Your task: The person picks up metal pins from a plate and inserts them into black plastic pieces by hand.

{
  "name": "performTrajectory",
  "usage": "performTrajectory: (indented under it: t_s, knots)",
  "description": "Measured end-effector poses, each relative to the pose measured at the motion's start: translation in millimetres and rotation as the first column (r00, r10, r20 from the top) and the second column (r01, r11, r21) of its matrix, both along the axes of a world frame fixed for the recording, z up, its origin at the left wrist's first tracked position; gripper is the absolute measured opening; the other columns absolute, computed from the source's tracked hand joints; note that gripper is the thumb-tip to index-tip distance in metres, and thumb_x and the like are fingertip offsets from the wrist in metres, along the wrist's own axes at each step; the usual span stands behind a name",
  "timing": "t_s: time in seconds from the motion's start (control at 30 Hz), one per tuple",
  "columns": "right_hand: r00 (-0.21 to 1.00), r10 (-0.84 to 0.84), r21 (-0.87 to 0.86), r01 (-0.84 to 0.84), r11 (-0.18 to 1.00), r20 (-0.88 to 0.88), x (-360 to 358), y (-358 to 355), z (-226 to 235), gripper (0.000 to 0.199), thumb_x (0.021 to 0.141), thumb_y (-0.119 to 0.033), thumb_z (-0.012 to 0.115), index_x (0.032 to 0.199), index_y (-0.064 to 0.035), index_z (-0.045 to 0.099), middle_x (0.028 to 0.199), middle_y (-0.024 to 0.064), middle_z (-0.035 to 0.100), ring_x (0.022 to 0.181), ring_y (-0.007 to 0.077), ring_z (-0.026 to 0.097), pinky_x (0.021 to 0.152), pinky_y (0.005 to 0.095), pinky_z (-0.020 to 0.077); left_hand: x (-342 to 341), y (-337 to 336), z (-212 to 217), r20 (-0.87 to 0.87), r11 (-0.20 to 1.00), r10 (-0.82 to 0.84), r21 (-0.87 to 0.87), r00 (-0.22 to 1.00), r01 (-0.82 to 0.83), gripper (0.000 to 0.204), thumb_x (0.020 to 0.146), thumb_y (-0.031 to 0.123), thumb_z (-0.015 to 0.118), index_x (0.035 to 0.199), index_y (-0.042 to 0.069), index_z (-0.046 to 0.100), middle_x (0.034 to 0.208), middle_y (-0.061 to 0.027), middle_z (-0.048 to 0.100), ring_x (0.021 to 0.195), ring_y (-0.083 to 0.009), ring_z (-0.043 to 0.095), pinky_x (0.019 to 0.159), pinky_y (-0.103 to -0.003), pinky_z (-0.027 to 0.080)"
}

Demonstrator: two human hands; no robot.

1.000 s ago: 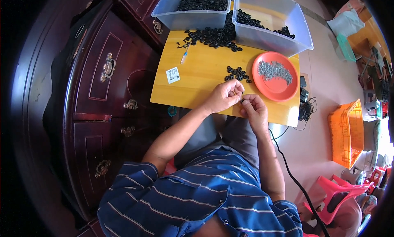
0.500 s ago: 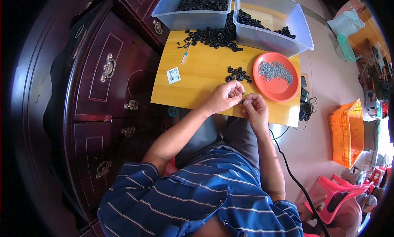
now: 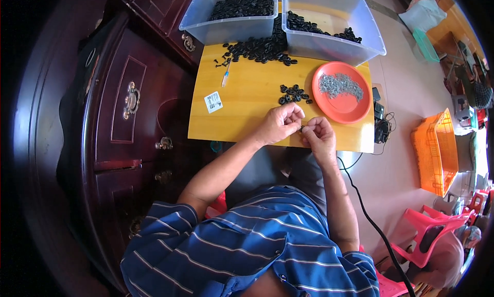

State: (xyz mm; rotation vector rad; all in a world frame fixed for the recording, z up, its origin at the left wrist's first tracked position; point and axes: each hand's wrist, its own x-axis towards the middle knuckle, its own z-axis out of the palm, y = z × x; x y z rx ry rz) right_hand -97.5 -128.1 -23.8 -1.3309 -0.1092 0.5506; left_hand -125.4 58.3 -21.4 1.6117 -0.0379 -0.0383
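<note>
Small black part (image 3: 302,128) is between the two hands, over the near side of the worktop (image 3: 231,112), at the left edge of the right grip; right hand (image 3: 321,137) nearer, fingertips pinched narrow on it. Left hand (image 3: 282,124) just beside, to the left, grip narrow, can't tell if holding or touching. Long axis too small to read. Loose black pieces (image 3: 293,95) lie beyond the fingers
</note>
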Motion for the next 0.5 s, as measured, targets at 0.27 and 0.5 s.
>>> performTrajectory:
  t_s: [0.27, 0.5]
  knots:
    - [0.995, -0.092, 0.057, 0.094, 0.994, -0.039, 3.0, -2.4, 2.2, 0.014, 0.094, 0.002, 0.064, 0.100, -0.0058, 0.054, 0.077, -0.0034, 0.058, 0.064, 0.0043, 0.054, 0.058, 0.0192, 0.0442, 0.1, 12.0, 1.1, -0.022, 0.996, -0.005, 0.087, 1.000, 0.007, 0.026, 0.091, 0.000, 0.064, 0.117, 0.003, 0.063, 0.084, 0.0059, 0.060, 0.071, -0.0014, 0.055, 0.066, -0.021, 0.049]
    - [0.994, -0.095, 0.104, 0.100, 0.990, -0.058, 9.8, -10.4, 6.3, 0.014, 0.094, 0.002, 0.065, 0.101, -0.0066, 0.055, 0.082, -0.0032, 0.060, 0.067, 0.0050, 0.057, 0.060, 0.0191, 0.0462, 3.3, -12.8, 12.4, 0.212, 0.833, 0.112, 0.513, 0.971, -0.208, 0.028, 0.087, 0.004, 0.070, 0.115, 0.001, 0.066, 0.072, -0.0053, 0.063, 0.062, -0.0135, 0.060, 0.061, -0.029, 0.050]
